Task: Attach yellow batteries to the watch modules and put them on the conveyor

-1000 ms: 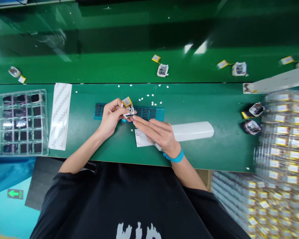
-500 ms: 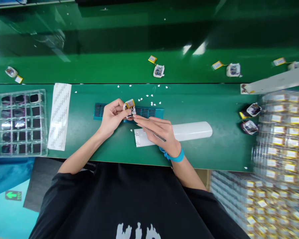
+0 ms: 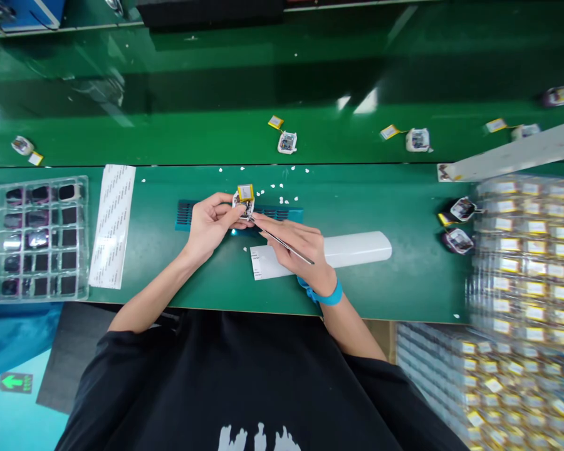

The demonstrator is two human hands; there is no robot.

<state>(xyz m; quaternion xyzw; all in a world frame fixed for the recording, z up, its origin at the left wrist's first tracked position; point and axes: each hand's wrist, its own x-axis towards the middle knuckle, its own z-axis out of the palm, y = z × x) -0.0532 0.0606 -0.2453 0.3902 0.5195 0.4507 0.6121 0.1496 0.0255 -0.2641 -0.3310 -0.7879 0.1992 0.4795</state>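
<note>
Pinching a small white casing (image 3: 241, 207) with a yellow battery (image 3: 245, 192) riding on its far edge, the left hand (image 3: 210, 224) curls its fingers and thumb around the part just above a blue slotted fixture (image 3: 188, 214). The right hand (image 3: 297, 247), just beside it, grips slim metal tweezers (image 3: 282, 242) between thumb and forefinger, the tips meeting the casing where the left fingertips hold it. Compared with a second ago, the right fingers have drawn back from lying flat over the part and the tweezers now show along their whole length, angled in toward the casing; the battery also sits squarer on top than its earlier tilt. By my reading, that points to fine work inside the casing being under way rather than mere handling. Beneath the right wrist, which wears a blue band (image 3: 323, 295), lie a white paper slip (image 3: 262, 263) and a white backing strip (image 3: 357, 248). Beyond both hands, small white scraps (image 3: 276, 186) dot the green bench (image 3: 395, 282). Well off to the left hand's outer side stands a clear compartment tray (image 3: 40, 238).
</note>
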